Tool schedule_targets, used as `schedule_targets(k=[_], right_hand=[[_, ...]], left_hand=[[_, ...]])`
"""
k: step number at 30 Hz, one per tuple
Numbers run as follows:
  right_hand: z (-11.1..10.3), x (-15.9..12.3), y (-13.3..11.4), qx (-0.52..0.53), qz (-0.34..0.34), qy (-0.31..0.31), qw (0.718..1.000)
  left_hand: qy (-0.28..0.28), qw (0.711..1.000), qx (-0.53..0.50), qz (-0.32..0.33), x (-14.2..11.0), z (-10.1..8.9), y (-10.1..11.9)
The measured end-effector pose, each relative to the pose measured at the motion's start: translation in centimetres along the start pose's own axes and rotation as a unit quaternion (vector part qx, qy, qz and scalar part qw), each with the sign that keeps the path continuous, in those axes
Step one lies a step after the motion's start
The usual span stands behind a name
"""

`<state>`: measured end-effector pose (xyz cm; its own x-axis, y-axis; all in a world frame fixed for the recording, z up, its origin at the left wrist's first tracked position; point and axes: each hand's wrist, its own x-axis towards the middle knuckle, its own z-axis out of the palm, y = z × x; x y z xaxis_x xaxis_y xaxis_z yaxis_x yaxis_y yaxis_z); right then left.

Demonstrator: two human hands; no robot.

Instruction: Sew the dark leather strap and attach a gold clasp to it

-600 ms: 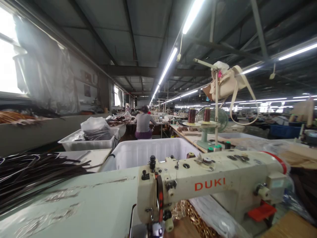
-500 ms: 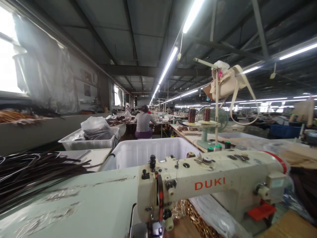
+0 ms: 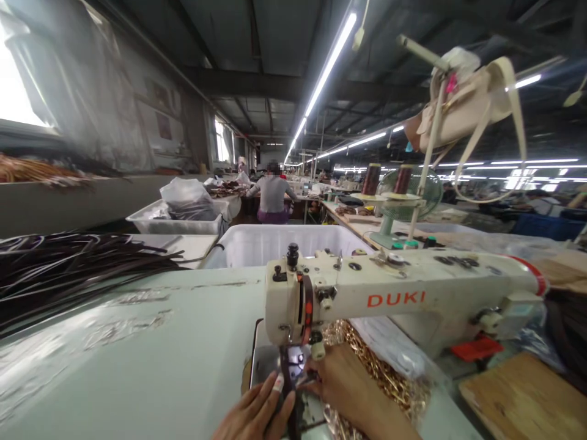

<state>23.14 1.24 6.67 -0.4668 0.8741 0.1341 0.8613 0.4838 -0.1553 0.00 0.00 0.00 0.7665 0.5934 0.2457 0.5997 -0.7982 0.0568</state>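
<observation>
Under the needle end of the sewing machine, marked DUKI, runs a narrow dark strap over the lit stitching plate. My left hand lies to the left of the strap with fingers stretched out, its fingertips at the strap's edge; one finger has a white wrap. On the other side, my right hand is bent in close to the presser foot. Its fingers are curled together, and what they pinch, if anything, is hidden.
Dark strips are heaped on the table's left. Gold-coloured chain lies behind my right hand, with a wooden board at right. Beyond the machine stand a white bin, thread cones and a hanging bag. A person sits farther back.
The view has tipped downward, so the machine sits higher in the picture. Both my hands now show at the needle area; neither was visible before.
</observation>
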Motion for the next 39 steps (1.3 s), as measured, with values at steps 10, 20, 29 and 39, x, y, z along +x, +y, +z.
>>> schedule_targets(k=[10, 20, 29, 39], right_hand=[[0.3, 0.3, 0.5, -0.015, -0.038, 0.015, 0.999], [-0.1, 0.3, 0.1, -0.011, -0.014, -0.011, 1.0], [-0.3, 0.4, -0.1, -0.006, -0.011, -0.009, 1.0], [-0.4, 0.3, -0.1, 0.011, -0.005, -0.018, 1.0]], left_hand=[[0.014, 1.0, 0.025, -0.007, -0.6, 2.8, -0.2], [-0.067, 0.997, -0.033, -0.022, -0.4, -1.1, 1.6], [-0.071, 0.996, -0.042, -0.028, -0.2, -1.7, 2.0], [-0.04, 0.999, -0.016, -0.012, -0.4, -1.0, 1.6]])
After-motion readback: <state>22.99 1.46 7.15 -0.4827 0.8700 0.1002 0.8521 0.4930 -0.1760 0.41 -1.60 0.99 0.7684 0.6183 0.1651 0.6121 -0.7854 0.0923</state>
